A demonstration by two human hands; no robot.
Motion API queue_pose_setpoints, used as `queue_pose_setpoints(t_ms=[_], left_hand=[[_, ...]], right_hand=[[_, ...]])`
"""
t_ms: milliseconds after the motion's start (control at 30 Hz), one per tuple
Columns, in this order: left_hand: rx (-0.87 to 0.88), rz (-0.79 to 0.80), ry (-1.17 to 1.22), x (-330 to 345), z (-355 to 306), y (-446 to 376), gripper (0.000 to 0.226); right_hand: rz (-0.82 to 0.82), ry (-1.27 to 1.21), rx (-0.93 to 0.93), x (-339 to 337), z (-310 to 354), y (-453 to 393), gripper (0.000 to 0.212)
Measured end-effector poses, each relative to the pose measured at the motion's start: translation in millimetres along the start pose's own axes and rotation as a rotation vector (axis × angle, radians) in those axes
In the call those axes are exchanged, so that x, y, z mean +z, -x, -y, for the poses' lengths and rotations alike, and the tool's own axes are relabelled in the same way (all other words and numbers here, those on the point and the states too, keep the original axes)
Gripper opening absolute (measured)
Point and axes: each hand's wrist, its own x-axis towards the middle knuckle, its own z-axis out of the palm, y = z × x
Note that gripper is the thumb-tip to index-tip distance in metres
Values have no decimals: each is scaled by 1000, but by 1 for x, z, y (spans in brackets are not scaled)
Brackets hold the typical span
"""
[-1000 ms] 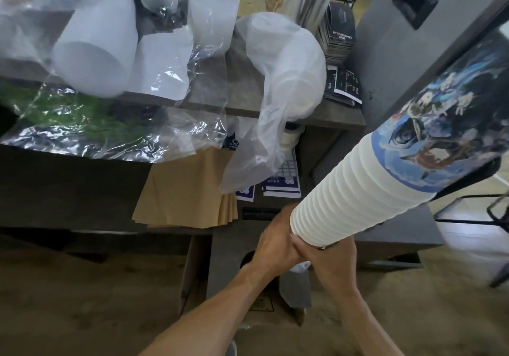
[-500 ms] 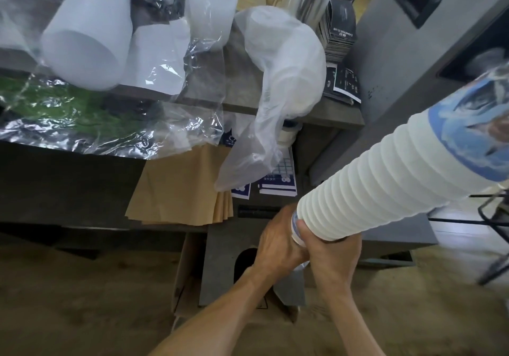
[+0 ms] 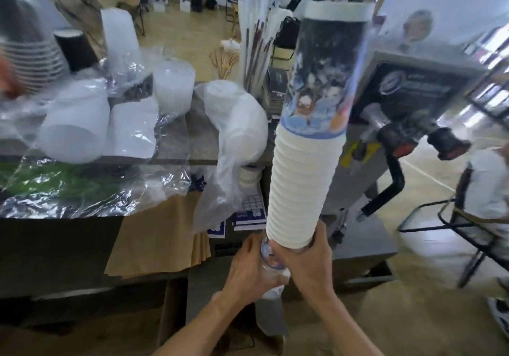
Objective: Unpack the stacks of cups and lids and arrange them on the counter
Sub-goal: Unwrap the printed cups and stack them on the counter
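Observation:
A tall stack of white paper cups [image 3: 303, 190], its top cup printed with a blue and dark picture, stands nearly upright in front of me. My right hand [image 3: 305, 264] grips the bottom of the stack. My left hand [image 3: 248, 270] holds the lowest cup and the clear plastic sleeve [image 3: 271, 311] that hangs down below the stack. On the counter [image 3: 198, 138] to the left lie translucent cups in clear wrap [image 3: 77, 129] and a bagged stack of white lids [image 3: 242, 124].
Dark paper cups [image 3: 71, 49] and a bundle of straws [image 3: 256, 36] stand on the counter. A sealing machine [image 3: 407, 102] with a black lever is at the right. Brown paper bags [image 3: 162, 234] lie on the lower shelf. A person in white [image 3: 484, 190] stands far right.
The cup stack has swung from slanting to the right up to nearly upright. My view has lifted, so more of the counter and the room shows. Both hands stay at the stack's bottom.

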Motion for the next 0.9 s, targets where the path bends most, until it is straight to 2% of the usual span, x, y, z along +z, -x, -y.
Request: queue_pose_setpoints(t_ms=[100,233,367,467,633,800,900], left_hand=[[49,2,65,-19,-17,3,104],[177,-24,296,-62,-58,16,87],[330,-82,426,-116,-105,28,84],[420,-106,437,-146,-142,31,82],[395,-172,485,-185,-164,28,80],[412,-297,402,-252,-175,19,74],[416,-339,412,-305,-184,7,76]], right_hand=[[13,-23,-48,-7,15,-9,83],[64,-47,-46,-18,39,-14,81],[117,-56,-53,-24,55,-13,83],[109,-65,-68,-23,69,-9,88],[151,-51,-145,-11,108,-17,86],[177,86,-317,20,172,-41,50],[173,68,-372,48,211,-61,70]])
